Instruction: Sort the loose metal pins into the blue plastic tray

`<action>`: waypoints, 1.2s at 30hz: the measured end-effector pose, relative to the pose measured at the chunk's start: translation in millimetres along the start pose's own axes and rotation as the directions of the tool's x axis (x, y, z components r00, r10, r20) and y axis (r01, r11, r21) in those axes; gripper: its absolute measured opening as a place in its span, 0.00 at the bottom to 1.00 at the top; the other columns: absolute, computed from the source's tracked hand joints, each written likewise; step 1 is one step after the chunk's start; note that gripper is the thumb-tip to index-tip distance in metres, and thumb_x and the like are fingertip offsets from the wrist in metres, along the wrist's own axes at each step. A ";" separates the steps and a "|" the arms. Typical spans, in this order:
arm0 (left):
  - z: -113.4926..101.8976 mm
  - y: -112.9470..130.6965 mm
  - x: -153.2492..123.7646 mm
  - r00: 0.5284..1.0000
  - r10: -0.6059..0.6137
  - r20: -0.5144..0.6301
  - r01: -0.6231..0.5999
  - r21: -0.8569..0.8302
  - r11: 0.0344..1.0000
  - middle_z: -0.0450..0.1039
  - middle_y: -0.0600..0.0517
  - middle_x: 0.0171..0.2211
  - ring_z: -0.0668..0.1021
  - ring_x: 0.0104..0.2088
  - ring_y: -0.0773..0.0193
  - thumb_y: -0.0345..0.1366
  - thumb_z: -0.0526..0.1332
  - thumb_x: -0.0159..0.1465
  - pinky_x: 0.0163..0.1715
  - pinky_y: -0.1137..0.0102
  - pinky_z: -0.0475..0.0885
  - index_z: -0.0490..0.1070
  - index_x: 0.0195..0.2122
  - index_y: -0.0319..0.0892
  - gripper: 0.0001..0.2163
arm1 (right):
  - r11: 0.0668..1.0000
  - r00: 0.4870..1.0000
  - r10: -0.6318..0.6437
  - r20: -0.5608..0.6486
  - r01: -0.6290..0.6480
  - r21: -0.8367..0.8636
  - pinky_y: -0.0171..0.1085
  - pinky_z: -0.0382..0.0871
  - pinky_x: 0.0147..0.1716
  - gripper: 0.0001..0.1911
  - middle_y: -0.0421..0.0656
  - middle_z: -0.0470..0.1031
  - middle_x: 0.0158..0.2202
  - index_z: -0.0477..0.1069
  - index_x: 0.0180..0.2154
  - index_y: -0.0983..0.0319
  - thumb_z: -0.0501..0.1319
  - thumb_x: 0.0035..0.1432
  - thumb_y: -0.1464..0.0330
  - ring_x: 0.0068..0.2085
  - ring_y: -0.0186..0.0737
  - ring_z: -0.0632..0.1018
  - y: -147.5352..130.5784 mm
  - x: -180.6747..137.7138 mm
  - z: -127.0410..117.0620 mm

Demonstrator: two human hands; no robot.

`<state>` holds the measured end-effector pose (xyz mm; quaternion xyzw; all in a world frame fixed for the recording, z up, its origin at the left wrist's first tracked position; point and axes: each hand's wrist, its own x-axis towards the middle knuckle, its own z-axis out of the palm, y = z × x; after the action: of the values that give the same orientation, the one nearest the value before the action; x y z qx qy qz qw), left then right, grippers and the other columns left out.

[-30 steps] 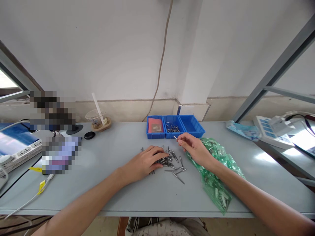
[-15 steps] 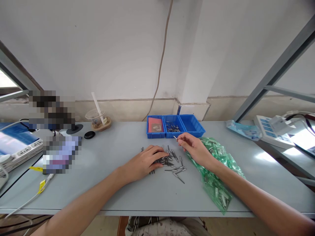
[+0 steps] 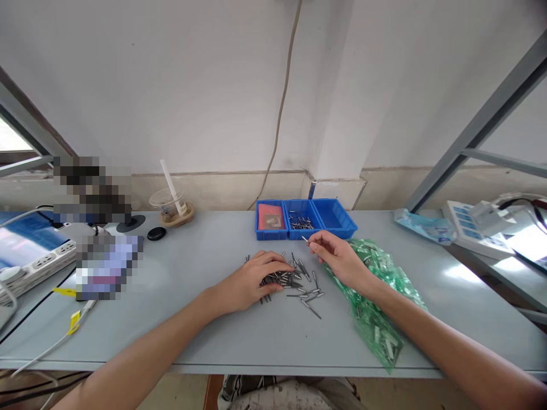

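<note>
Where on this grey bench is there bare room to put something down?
Bare table lies between the drink cup and the left hand, along the near edge in front of the loose pins, and right of the green bag. It is crowded at the centre, where those pins spread under the left hand and the right hand pinches a pin.

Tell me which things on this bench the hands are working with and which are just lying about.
In hand: right hand pinching a metal pin; left hand on the pin pile; blue bins behind.
Lying about: plastic cup, power strip, black disc.
</note>
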<state>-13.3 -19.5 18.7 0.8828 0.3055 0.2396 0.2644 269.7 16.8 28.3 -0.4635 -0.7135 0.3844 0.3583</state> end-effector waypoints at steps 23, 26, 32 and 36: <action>2.1 -0.5 0.7 1.000 -0.006 -0.017 0.005 -0.012 1.000 0.73 0.48 0.58 0.74 0.60 0.57 0.32 0.61 0.75 0.62 0.60 0.70 0.72 0.62 0.51 0.16 | 0.999 1.000 0.028 0.000 -0.028 0.026 0.38 0.65 0.30 0.16 0.41 0.74 0.36 0.73 0.43 0.56 0.56 0.73 0.52 0.32 0.39 0.71 -2.2 -0.3 -1.6; 2.8 -0.3 0.3 1.000 0.003 -0.022 -0.003 0.010 1.000 0.73 0.47 0.58 0.74 0.59 0.56 0.32 0.60 0.75 0.61 0.59 0.70 0.73 0.62 0.51 0.16 | 0.999 1.000 0.024 -0.001 -0.024 0.026 0.38 0.66 0.31 0.16 0.41 0.74 0.35 0.73 0.43 0.57 0.56 0.73 0.52 0.32 0.39 0.71 -1.3 -0.1 -1.4; 4.0 -0.7 0.1 1.000 0.020 -0.023 -0.020 0.024 1.000 0.73 0.48 0.57 0.74 0.58 0.57 0.30 0.59 0.75 0.60 0.61 0.70 0.72 0.62 0.50 0.16 | 0.999 1.000 0.026 0.002 -0.026 0.028 0.39 0.65 0.31 0.17 0.42 0.74 0.36 0.73 0.44 0.57 0.56 0.73 0.52 0.32 0.39 0.71 -2.2 -0.3 -1.3; 4.3 -1.6 0.0 1.000 0.018 -0.020 -0.018 0.029 0.999 0.73 0.48 0.57 0.74 0.58 0.57 0.31 0.59 0.76 0.60 0.61 0.70 0.72 0.62 0.51 0.16 | 0.998 1.000 0.026 0.005 -0.026 0.050 0.38 0.64 0.30 0.17 0.41 0.74 0.35 0.73 0.43 0.57 0.56 0.73 0.52 0.31 0.38 0.70 -2.4 0.2 -1.1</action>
<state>-11.4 -19.8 14.5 0.8868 0.3037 0.2463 0.2463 269.7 16.6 31.0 -0.4629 -0.6983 0.4076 0.3633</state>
